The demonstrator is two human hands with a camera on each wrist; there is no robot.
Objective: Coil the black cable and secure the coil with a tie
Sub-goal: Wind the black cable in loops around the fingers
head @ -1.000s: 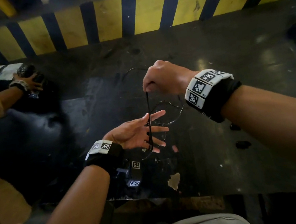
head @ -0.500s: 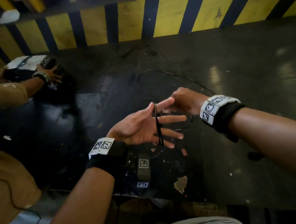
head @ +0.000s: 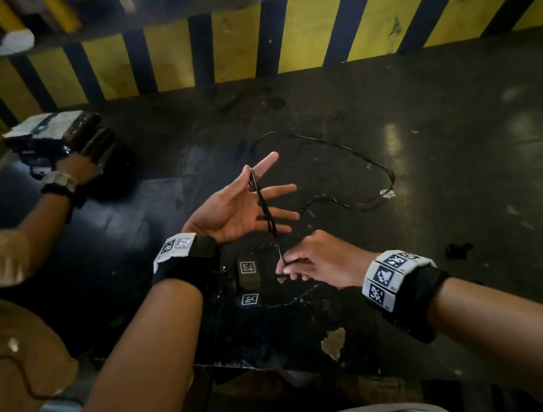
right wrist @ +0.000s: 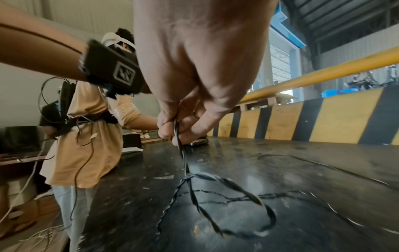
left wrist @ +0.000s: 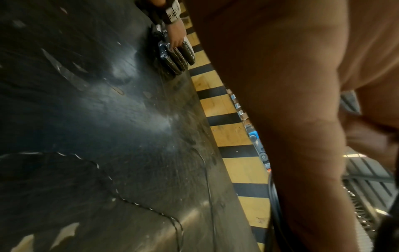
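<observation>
My left hand (head: pixel 246 205) is held palm up over the dark table (head: pixel 462 146) with its fingers spread straight. Turns of the thin black cable (head: pixel 265 206) are wound across those fingers. My right hand (head: pixel 308 263) is below and to the right of it, close to me, and pinches the cable between thumb and fingertips (right wrist: pixel 170 134). In the right wrist view the twisted cable (right wrist: pixel 207 177) drops from the pinch to the table. The loose rest of the cable (head: pixel 353 157) lies in a wide loop further out. No tie shows.
A yellow and black striped barrier (head: pixel 276 39) runs along the far edge. At the left another person's hand (head: pixel 75 171) rests on dark wrapped packs (head: pixel 57 133). Small black scraps (head: pixel 458 248) lie at the right. The table's near edge has a chipped patch (head: pixel 333 343).
My right hand has swung from above the left hand down and round to its near side, drawing the cable over the left fingers. The left hand has stayed flat and spread.
</observation>
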